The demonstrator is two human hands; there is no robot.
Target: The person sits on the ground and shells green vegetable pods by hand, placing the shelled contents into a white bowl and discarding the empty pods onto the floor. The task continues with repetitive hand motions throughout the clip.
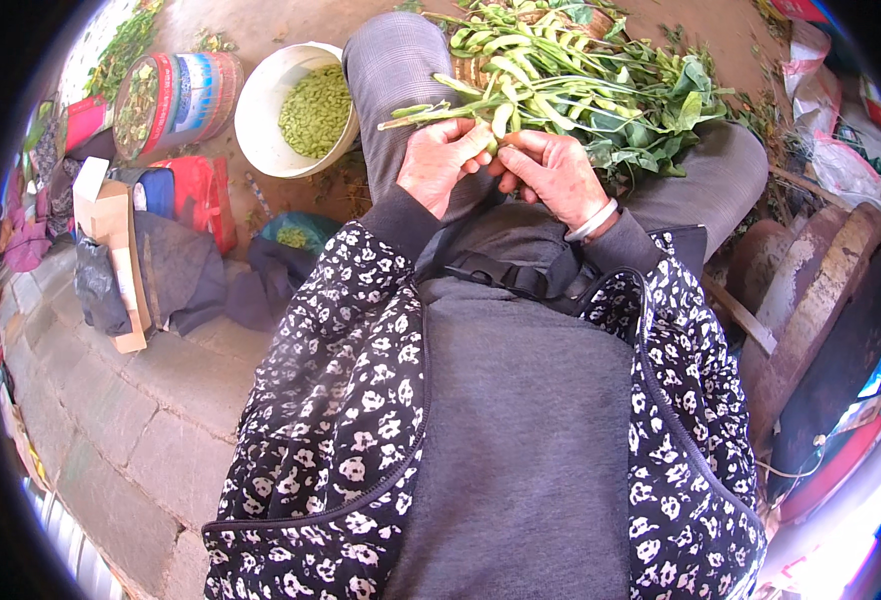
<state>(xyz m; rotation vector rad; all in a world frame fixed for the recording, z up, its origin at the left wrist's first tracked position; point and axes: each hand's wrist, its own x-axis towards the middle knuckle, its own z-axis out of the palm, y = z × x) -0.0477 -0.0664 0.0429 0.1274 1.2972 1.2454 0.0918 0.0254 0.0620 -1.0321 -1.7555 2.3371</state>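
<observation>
My left hand (pixel 446 159) and my right hand (pixel 550 169) meet above my lap, thumbs and fingertips pinching a small green bean pod (pixel 493 145) between them. Fingers partly cover the pod, so whether it is split cannot be seen. Right beyond my fingertips lies a heap of leafy bean stalks with plump pods (pixel 534 71), piled on a woven basket (pixel 469 69) between my knees. One cut stalk (pixel 418 116) sticks out leftward over my left knee. Beside that knee a white plastic bucket (pixel 256 112) holds many shelled green beans (pixel 316 112).
A clear plastic tub with a red rim (pixel 185 101) holds plant scraps at left. Nearer are a red bag (pixel 204 199), a cardboard box (pixel 114 225) and a green plastic bag (pixel 309 229). At right stand a rusty, round heavy object (pixel 823 300) and white woven sacks (pixel 853 161).
</observation>
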